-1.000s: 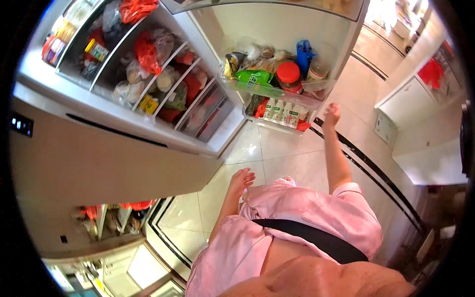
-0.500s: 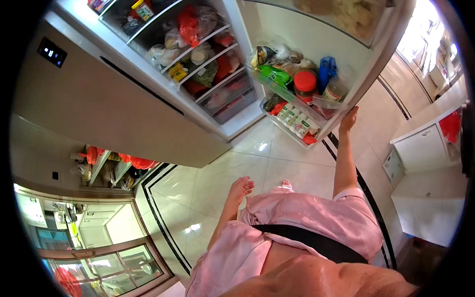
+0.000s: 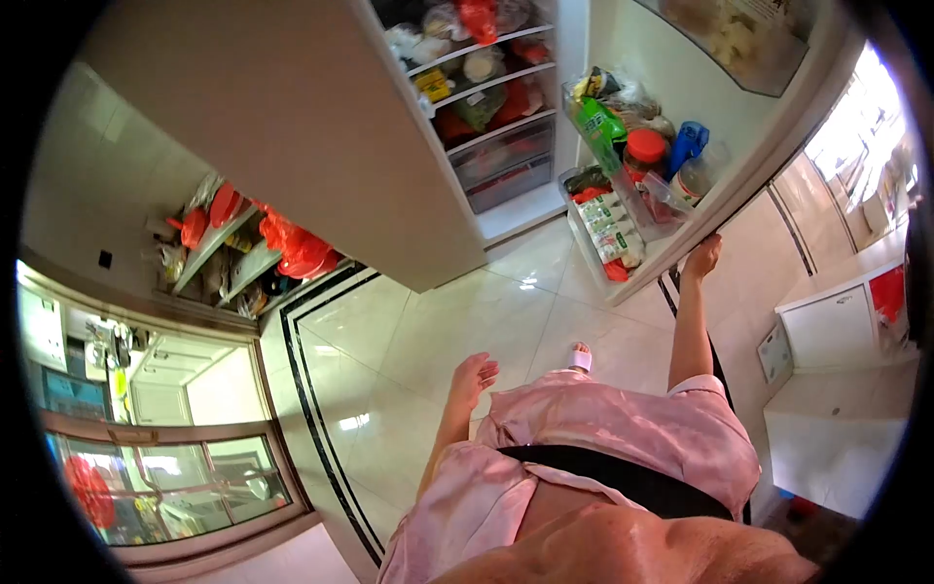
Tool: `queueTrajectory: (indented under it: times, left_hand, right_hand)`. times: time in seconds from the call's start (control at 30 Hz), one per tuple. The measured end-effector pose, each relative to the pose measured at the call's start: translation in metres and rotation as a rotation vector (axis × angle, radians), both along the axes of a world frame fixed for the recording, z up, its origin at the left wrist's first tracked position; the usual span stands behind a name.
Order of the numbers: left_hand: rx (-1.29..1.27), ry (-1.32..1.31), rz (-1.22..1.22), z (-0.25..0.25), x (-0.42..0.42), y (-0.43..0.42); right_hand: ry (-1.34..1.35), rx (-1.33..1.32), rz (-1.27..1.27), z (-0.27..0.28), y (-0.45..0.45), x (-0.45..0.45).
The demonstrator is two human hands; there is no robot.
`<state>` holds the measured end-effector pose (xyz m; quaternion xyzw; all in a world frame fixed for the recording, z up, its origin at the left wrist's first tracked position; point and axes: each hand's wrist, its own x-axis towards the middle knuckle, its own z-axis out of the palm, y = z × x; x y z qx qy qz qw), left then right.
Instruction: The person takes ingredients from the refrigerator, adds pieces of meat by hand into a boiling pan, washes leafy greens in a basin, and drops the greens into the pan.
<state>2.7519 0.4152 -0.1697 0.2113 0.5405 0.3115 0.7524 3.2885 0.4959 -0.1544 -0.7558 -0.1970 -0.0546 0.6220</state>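
Right hand (image 3: 702, 257), apart a second ago, now touches the outer edge of the open refrigerator door (image 3: 623, 54); its grip cannot be told. Left hand (image 3: 472, 378), empty, fingers slack, hangs above floor tiles (image 3: 428, 331); a red-lidded jar (image 3: 646, 148) stands in the door.

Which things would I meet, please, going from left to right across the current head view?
The red round object behind the glass door, red bags on the shelf, the left hand, the sandalled foot, the red-lidded jar, the right hand, the white cabinets.
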Motion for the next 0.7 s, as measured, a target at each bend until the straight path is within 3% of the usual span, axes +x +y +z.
queueTrajectory:
  times: [0.07, 0.17, 0.27, 0.33, 0.4, 0.47, 0.53, 0.6, 0.63, 0.7]
  left_hand:
    - [0.011, -0.042, 0.041, -0.004, -0.028, -0.028]
    - [0.007, -0.054, 0.122, -0.006, -0.067, -0.071]
    - [0.038, -0.016, 0.238, 0.007, -0.1, -0.107]
    - [0.013, 0.055, 0.24, 0.021, -0.118, -0.13]
    - [-0.003, 0.053, 0.299, 0.047, -0.133, -0.161]
    - [0.0, 0.046, 0.311, 0.05, -0.155, -0.177]
    - [-0.009, 0.012, 0.345, 0.058, -0.176, -0.196]
    - [-0.01, -0.004, 0.372, 0.061, -0.202, -0.22]
    - [-0.031, -0.003, 0.414, 0.054, -0.183, -0.203]
    - [-0.056, -0.03, 0.467, 0.05, -0.21, -0.192]
  right_hand:
    - [-0.052, 0.09, -0.025, 0.011, -0.015, -0.042]
    - [-0.103, 0.019, 0.018, 0.012, -0.031, -0.088]
    - [-0.201, 0.106, 0.021, -0.053, -0.02, -0.1]
    - [-0.013, 0.16, 0.111, -0.008, -0.027, -0.169]
    - [0.041, 0.041, 0.151, 0.084, -0.062, -0.25]
    - [0.082, -0.066, 0.143, 0.086, -0.066, -0.285]
    - [-0.235, -0.14, 0.124, 0.058, -0.052, -0.278]
    - [-0.249, -0.112, 0.168, 0.068, -0.052, -0.315]
    - [-0.243, -0.22, 0.199, 0.068, -0.027, -0.326]
    - [-0.448, -0.249, 0.517, 0.045, 0.009, -0.372]
